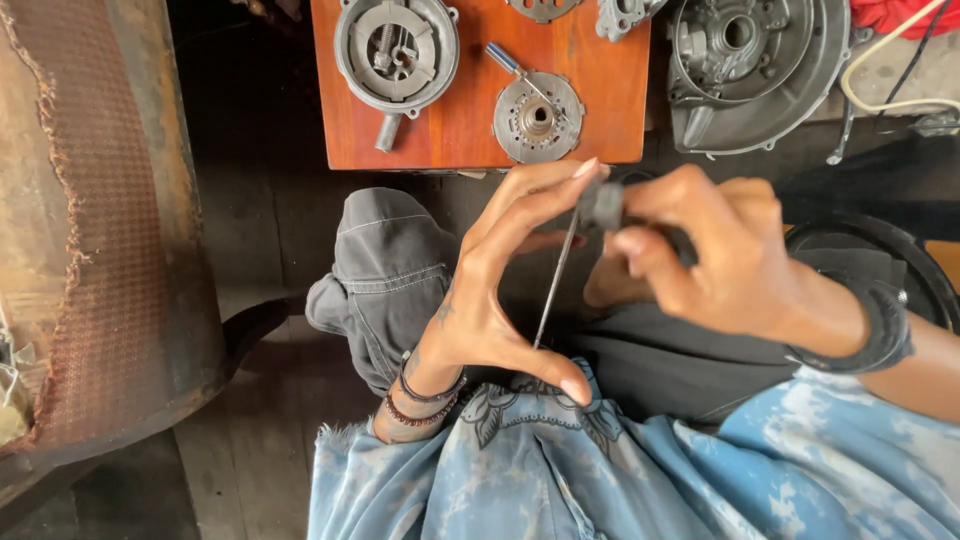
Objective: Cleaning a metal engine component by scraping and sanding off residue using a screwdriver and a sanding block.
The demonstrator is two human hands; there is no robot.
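Steel housing: a large grey engine cover [758, 75] lies on the floor at the upper right, hollow side up, just beside the tabletop's right edge.
Tabletop: a red-brown wooden board [470, 115] carries the smaller metal parts, well ahead of the person's knees.
Round casting: a grey circular casing [396, 48] with a short stub pointing down sits on the tabletop's left part.
Disc: a smaller grey plate [538, 117] with a centre hub lies near the tabletop's front edge, a thin pin with a blue tip resting across its upper left.
Right hand [735, 255]: closed around a small dark block-shaped handle [601, 205], fingers curled over it, a black band at the wrist.
Left hand [500, 290]: spread wide; the fingertips pinch the same dark handle from the left while the thumb tip rests at the rod's lower end.
Rod: a thin metal shaft [553, 290] runs from the handle down toward the left thumb, held above the lap, between both hands and apart from the tabletop.
Step in hand: it appears to be a check or fitting of the shaft in its handle, with both hands bracing the two ends.
Next move calls for: a steady grip on the handle and a straight line along the shaft, since so slender a rod would likely bend under sideways pressure.
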